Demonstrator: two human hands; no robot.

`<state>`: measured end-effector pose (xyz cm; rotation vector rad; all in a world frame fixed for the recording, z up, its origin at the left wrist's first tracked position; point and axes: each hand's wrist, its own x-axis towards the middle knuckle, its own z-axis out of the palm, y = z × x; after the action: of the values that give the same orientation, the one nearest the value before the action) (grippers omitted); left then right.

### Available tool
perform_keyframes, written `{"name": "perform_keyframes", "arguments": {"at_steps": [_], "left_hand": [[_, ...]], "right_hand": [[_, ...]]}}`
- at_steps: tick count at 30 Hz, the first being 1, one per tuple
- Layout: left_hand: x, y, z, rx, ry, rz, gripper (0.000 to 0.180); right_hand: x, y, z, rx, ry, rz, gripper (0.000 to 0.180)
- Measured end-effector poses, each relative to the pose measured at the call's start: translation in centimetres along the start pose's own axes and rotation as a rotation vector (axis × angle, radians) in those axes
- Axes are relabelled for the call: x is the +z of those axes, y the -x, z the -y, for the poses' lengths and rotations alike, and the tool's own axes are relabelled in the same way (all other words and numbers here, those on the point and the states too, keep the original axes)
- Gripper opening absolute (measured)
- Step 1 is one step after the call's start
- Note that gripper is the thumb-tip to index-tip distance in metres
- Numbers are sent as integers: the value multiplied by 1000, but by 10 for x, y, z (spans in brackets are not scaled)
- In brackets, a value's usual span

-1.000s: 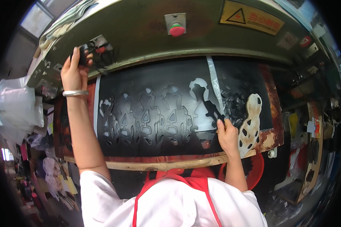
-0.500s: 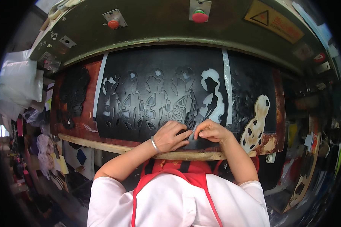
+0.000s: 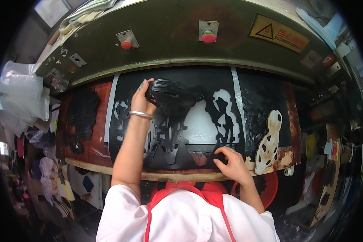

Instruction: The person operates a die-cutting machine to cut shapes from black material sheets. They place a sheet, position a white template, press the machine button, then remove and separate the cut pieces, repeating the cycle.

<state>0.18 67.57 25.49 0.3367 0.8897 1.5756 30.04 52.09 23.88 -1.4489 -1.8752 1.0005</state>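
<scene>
My left hand (image 3: 143, 97), with a silver bangle at the wrist, reaches to the far left of the middle and is closed on a floppy black cut-out piece (image 3: 175, 99). The piece has slots through it and hangs raised above a black sheet (image 3: 127, 155). A white patch (image 3: 195, 125) shows through a large gap in the sheet. Near the front edge, my right hand (image 3: 232, 164) hovers over the sheet, thumb and forefinger apart with nothing visible between them. A pale, holed sole-shaped template (image 3: 269, 141) lies just right of it.
A green machine beam (image 3: 165, 44) with a red button (image 3: 126, 44) and another red button (image 3: 208, 37) spans the back. Black cut pieces (image 3: 84, 117) lie on the reddish board at left. A wooden rail (image 3: 177, 176) runs along the front; below it at right is a red basin (image 3: 272, 191).
My left hand has moved away and leftward, lifting a black cut-out piece and uncovering a white patch. My right hand has shifted slightly nearer to me and its fingers have parted.
</scene>
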Motion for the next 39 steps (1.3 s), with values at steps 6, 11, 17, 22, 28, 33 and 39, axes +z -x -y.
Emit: {"name": "perform_keyframes", "arguments": {"at_steps": [6,11,17,22,28,33,39], "left_hand": [[-27,46,18,-515,-123,411,24],[-28,79,85,-702,-80,458,21],[-11,76,83,-458,-192,363,16],[28,-18,-69,156,40,115,16],[67,-37,-180,560,-493,344,22],[91,-20,-255,929,-355,194,19],[54,-7,-220,1020,-1127,369,18]], "right_hand": [[21,-6,51,1,90,-347,28],[86,-53,46,-9,102,-493,42],[103,-55,-4,-70,-27,-609,39],[85,-30,-29,312,-411,-524,48],[77,-19,-36,235,-503,-251,44],[71,-18,-37,376,-366,-171,44],[80,-21,-16,147,-470,113,28]]}}
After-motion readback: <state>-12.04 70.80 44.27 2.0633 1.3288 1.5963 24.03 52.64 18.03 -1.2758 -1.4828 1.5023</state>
